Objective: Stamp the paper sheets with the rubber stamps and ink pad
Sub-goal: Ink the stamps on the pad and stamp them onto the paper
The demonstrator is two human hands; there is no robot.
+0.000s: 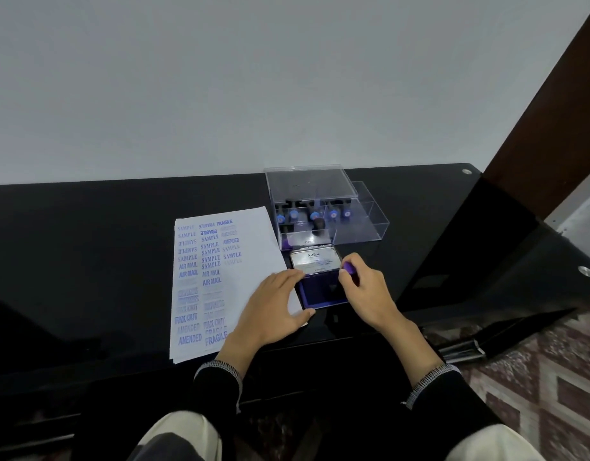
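Paper sheets (220, 287) lie stacked on the black table (87, 244), the top sheet already carrying many blue marks such as SAMPLE, AIR MAIL and FRAGILE, with bare space left along its right side. Ink pad (323, 289) sits open just at the stack's 3 o'clock, its metal lid (315, 259) tilted up at the pad's 12 o'clock. At 12 o'clock of the lid stands a clear box (320, 207) holding the remaining stamps upright.

Left hand (275, 307) rests flat, fingers straight, across the sheet's right edge, its fingertips touching the pad's left rim. Right hand (363, 294) grips a purple-topped stamp (348, 267) at the pad's right edge; the stamp's face is hidden, so contact with the ink cannot be confirmed.

Judged step: inking the stamp.

Risks:
- The left hand covers part of the bare space; a stamp brought across could ink the fingers or land crooked.
- An unsteadied pad may slide under pressure.
- Faint marks on the sheet suggest under-inking; a light touch here would repeat that.
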